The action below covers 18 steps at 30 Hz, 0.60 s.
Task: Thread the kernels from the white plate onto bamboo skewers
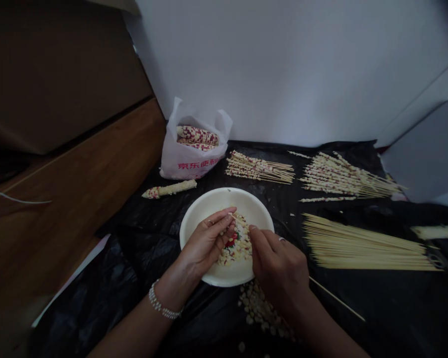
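Note:
Over a cream-coloured bowl (188, 226) both hands work close together. My right hand (281, 261) grips a thin bamboo skewer (338, 300); its long end sticks out behind the wrist, and its tip points at the left fingertips. My left hand (209, 241) pinches a pale corn kernel (230, 214) between thumb and finger, at the tip of the skewer. Whether the skewer has gone through it I cannot tell. Loose corn kernels (242, 246), pale and dark red, lie in the bowl below, over a red and green printed pattern.
Behind the bowl stand a white plastic bag (190, 159) of speckled corn cobs and a partly stripped cob (169, 189). To the right lie threaded skewers (332, 176), another threaded bundle (259, 166) and bare skewers (366, 246). Scattered kernels (263, 311) rest on black plastic sheeting (108, 288).

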Available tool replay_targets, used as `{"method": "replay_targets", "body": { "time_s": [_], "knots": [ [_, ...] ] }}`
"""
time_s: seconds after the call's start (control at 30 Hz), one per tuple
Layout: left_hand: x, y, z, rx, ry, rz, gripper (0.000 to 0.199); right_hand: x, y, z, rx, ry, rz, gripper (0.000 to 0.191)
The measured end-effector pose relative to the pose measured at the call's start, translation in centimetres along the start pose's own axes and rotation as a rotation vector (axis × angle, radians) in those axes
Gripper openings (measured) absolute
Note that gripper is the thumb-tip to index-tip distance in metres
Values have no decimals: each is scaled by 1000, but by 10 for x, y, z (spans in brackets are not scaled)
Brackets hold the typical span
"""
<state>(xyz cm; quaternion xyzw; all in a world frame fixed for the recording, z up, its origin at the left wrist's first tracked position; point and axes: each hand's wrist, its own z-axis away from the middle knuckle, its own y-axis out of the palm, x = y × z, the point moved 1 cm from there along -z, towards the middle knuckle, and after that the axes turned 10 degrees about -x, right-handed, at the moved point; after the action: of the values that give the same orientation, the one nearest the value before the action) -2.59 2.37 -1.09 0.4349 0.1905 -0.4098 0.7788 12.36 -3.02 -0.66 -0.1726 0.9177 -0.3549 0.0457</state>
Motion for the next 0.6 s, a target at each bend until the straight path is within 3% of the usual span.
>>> {"method": "replay_targets", "body": {
  "time_s": [0.6],
  "knots": [
    [2, 1, 0, 53, 23, -2, 17, -1, 1, 0, 52, -3, 44, 25]
  ]
}}
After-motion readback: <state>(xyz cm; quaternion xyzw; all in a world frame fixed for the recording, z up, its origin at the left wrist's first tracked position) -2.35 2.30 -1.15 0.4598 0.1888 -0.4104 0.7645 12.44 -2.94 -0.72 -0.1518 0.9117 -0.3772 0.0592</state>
